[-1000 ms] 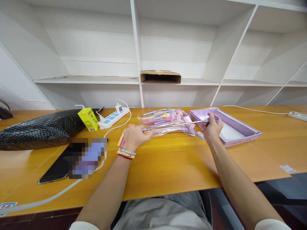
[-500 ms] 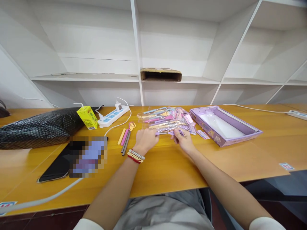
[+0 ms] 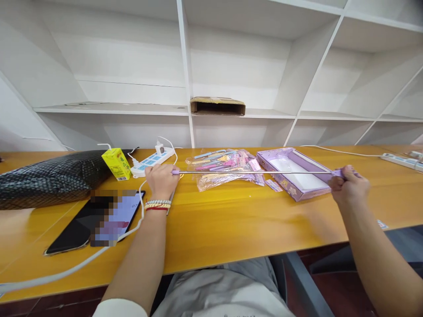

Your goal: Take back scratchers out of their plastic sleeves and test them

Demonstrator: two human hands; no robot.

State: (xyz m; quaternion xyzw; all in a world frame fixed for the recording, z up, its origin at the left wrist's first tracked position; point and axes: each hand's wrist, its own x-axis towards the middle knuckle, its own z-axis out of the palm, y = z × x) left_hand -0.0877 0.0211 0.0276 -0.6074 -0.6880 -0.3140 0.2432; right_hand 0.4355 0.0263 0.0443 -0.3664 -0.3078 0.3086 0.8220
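A telescopic back scratcher (image 3: 251, 172) is drawn out long and level above the table, its thin metal rod stretched between my two hands. My left hand (image 3: 161, 179) is closed round one purple end. At the far right, my right hand (image 3: 350, 187) grips the other purple end, and the fingers hide most of it. Behind the rod lies a pile of back scratchers in clear plastic wrappers (image 3: 218, 165), with yellow, pink, purple and blue parts. My left hand and wrist mostly cover a few unwrapped back scratchers.
An open purple box (image 3: 287, 187) and a small pink card (image 3: 274, 185) lie right of the pile. To the left are a yellow drink carton (image 3: 116, 164), a power strip (image 3: 153, 160), a black bag (image 3: 56, 178), phones (image 3: 71, 229) and a white cable (image 3: 62, 276).
My hands have moved far apart, the left one leftward and the right one rightward. The back scratcher between them has gone from short to fully long.
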